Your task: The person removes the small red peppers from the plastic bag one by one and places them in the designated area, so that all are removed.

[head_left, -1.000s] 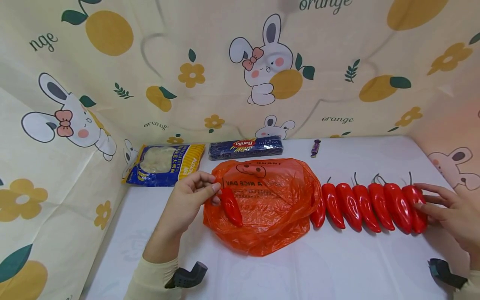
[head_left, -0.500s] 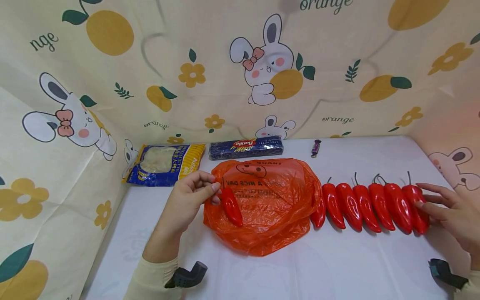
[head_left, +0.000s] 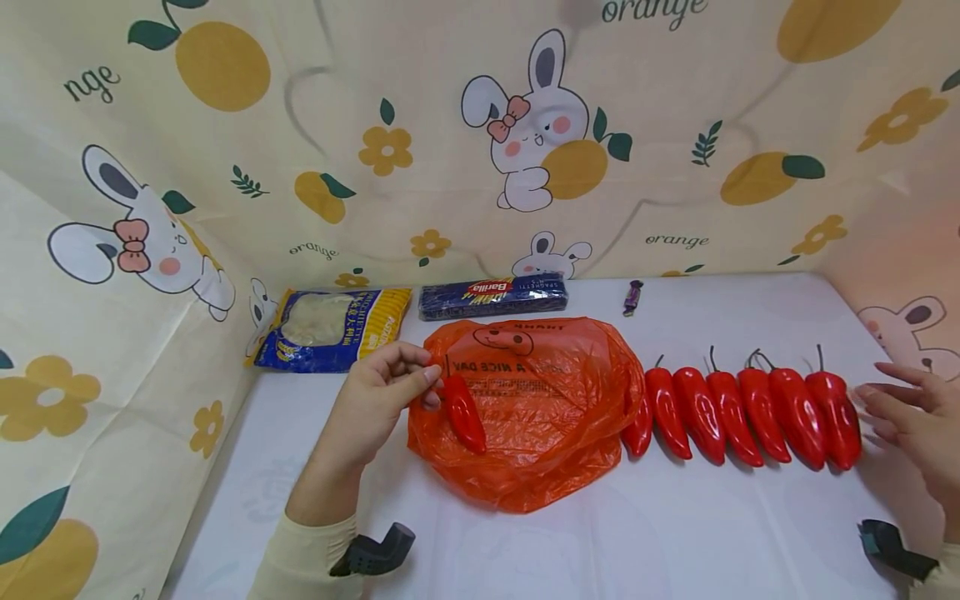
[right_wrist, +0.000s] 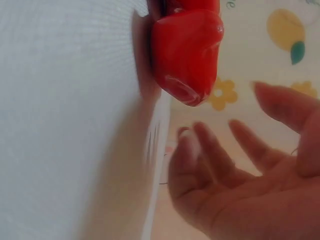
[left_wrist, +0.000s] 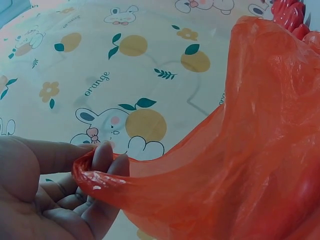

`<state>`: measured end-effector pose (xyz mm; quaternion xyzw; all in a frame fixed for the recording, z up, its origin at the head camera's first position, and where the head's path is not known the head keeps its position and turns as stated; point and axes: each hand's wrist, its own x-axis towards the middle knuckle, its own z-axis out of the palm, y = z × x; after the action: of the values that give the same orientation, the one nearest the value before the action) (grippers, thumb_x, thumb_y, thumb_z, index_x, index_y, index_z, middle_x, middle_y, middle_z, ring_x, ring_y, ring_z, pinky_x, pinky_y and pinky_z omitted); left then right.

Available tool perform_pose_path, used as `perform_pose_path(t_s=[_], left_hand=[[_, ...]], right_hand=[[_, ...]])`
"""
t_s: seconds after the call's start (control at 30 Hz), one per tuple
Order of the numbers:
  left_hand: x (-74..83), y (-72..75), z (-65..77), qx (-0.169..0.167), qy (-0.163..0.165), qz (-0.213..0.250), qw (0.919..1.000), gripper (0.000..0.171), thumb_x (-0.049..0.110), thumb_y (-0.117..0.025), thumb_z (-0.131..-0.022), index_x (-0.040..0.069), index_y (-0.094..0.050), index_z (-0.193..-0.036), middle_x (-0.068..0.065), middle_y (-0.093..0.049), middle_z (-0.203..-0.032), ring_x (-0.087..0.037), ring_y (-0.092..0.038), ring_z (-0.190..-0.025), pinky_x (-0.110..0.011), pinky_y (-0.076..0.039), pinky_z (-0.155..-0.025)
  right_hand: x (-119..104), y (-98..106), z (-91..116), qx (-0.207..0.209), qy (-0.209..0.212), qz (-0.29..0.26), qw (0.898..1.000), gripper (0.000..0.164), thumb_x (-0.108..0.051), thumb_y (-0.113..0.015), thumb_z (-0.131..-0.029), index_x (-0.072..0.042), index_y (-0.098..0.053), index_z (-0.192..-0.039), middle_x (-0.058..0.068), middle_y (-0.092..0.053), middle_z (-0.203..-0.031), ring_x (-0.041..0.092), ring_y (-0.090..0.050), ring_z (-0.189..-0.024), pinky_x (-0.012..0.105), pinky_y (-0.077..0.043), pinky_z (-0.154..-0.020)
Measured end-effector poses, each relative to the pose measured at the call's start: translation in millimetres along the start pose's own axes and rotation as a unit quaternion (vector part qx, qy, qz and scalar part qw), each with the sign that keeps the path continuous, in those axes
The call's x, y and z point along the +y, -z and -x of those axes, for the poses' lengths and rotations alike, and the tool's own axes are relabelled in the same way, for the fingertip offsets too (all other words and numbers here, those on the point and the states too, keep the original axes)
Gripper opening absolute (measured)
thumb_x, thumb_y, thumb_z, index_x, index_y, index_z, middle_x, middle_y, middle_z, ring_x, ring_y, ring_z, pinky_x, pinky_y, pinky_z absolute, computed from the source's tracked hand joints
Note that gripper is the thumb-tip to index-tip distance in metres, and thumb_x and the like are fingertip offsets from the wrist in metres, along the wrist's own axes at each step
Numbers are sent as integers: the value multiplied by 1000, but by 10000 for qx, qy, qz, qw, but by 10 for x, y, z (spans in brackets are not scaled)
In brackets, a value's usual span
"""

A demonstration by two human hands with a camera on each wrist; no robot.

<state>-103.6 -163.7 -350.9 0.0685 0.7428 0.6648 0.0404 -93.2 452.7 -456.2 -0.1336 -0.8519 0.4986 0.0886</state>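
Note:
My left hand pinches the left rim of an orange plastic bag; in the left wrist view the bag's film stretches away from the fingers and thumb. A red chili pepper with a dark stem shows at the bag's mouth, just right of those fingers. On the right, several glossy red chili peppers lie side by side in a row, the leftmost partly behind the bag. My right hand is apart from the rightmost pepper, fingers spread and holding nothing. The right wrist view shows a gap between that pepper and the fingertips.
A blue and yellow pasta bag lies at the back left. Beside it is a dark blue spaghetti pack. One small purple-wrapped sweet lies farther right. A printed cloth walls the white table at the back and sides.
The right hand has come off the rightmost pepper and moved right, after shifting that pepper's lower end slightly right. The left hand and the bag stay where they were.

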Motion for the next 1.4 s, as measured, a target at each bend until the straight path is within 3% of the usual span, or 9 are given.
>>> perform_pose_path(t_s=[0.1, 0.27, 0.43, 0.53, 0.73, 0.93, 1.03, 1.13, 1.4], left_hand=[[10, -4, 6, -10, -8, 4, 10000, 16, 1, -68, -107, -8, -64, -119, -19, -68, -99, -26, -73, -82, -32, -64, -83], [5, -1, 7, -15, 13, -5, 10000, 16, 1, -68, -107, -7, -64, -119, -20, -68, -100, -26, -73, -83, -32, -64, -84], [-18, 9, 0, -9, 38, -23, 10000, 15, 0, -68, -106, -7, -64, -119, -21, -67, -100, -26, -73, -82, -32, -64, -84], [-12, 5, 3, -37, -22, 12, 10000, 16, 0, -68, -106, -8, -63, -119, -20, -67, -100, -26, -72, -82, -32, -64, -84], [-11, -1, -5, -79, -89, 69, 9999, 16, 1, -69, -107, -8, -63, -119, -20, -67, -100, -25, -72, -82, -32, -64, -83], [-14, 2, -9, -62, -57, 48, 10000, 16, 1, -68, -107, -8, -64, -119, -21, -67, -100, -26, -72, -83, -32, -64, -83], [-16, 0, -11, -59, -46, 37, 10000, 16, 2, -68, -107, -8, -64, -120, -21, -67, -100, -26, -72, -83, -32, -64, -83], [-12, -5, -11, -53, -42, 35, 10000, 16, 1, -68, -107, -8, -64, -120, -20, -67, -100, -26, -72, -83, -31, -64, -83], [-8, -9, -10, -50, -33, 34, 10000, 17, 2, -68, -107, -8, -64, -120, -20, -67, -100, -26, -73, -83, -31, -64, -84]], right_hand=[[-59, -35, 27, 355, -58, -381, 9986, 56, -14, -49, -115, -37, -38, -165, -26, -46, -109, -20, -55, -84, 7, -51, -67], [-211, -90, 42, 815, -137, -575, 9949, 48, -14, -49, -115, -43, -47, -153, -27, -49, -110, -13, -53, -90, 5, -49, -66], [-368, -174, 70, 1156, 67, -684, 9909, 46, -13, -52, -114, -38, -53, -152, -26, -53, -113, -13, -57, -93, 4, -48, -70], [-467, -229, 106, 1099, 317, -801, 9902, 48, -13, -53, -114, -32, -53, -158, -24, -56, -118, -11, -60, -96, 5, -50, -74], [-676, -353, 177, 644, 925, -741, 9909, 52, -12, -56, -113, -24, -50, -163, -19, -59, -129, -6, -65, -101, 9, -52, -80], [-850, -504, 271, -63, 1146, -655, 9912, 53, -17, -60, -113, -24, -49, -164, -13, -61, -138, 2, -63, -108, 12, -54, -81], [-896, -597, 308, -601, 1369, -1473, 9777, 51, -10, -57, -113, -19, -50, -162, -6, -62, -142, 7, -66, -112, 15, -55, -86], [-945, -678, 337, -1168, 1554, -2227, 9553, 49, -2, -53, -113, -14, -50, -161, 1, -62, -143, 11, -67, -115, 17, -56, -89], [-1176, -880, 444, -1975, 1823, -2249, 9366, 51, 4, -50, -111, -9, -50, -160, 9, -59, -147, 17, -69, -120, 25, -59, -93]])
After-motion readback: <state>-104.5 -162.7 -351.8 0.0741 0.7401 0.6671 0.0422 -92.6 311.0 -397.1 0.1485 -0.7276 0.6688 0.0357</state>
